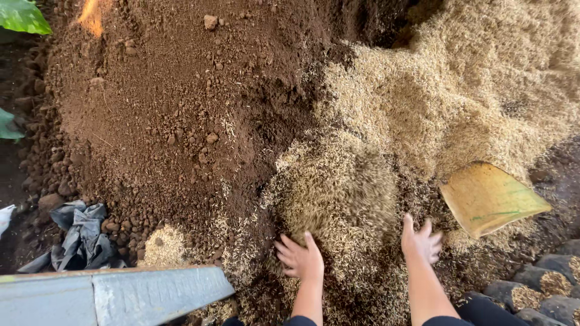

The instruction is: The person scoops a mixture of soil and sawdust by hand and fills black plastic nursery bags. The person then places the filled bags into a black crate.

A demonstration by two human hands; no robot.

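While both hands press into the loose material, the entries run outward from the fingers as follows.

Left fingers: spread and slightly curled, tips sunk into the husk heap [356,181]; nothing pinched; the splay looks suited to raking or pushing loose chaff rather than gripping it.

Left hand [301,258]: palm down, knuckles up, wrist straight; forearm rises from the bottom edge, dark sleeve at the elbow.

Right fingers: open and fanned, tips pointing up the slope; nothing held; they lie flat on the husks near the blurred part of the heap.

Right hand [421,241]: palm down, set a little higher than the left; forearm angled inward from the lower right.

Husk heap: pale straw-coloured chaff, spilling from upper right down to both hands; part of it is blurred just above the left hand.

Soil mound [175,108]: dark brown, crumbly, beside the husks on the left; the two meet and mingle along a ragged seam.

Yellow scoop [490,198]: flat, lying on the husks right of the right hand, apart from it.

Grey plastic [81,232]: crumpled at the mound's foot, lower left.

Grey board [115,294]: bottom left edge.

Filled dark bags [531,288]: clustered lower right, husks showing at their tops.
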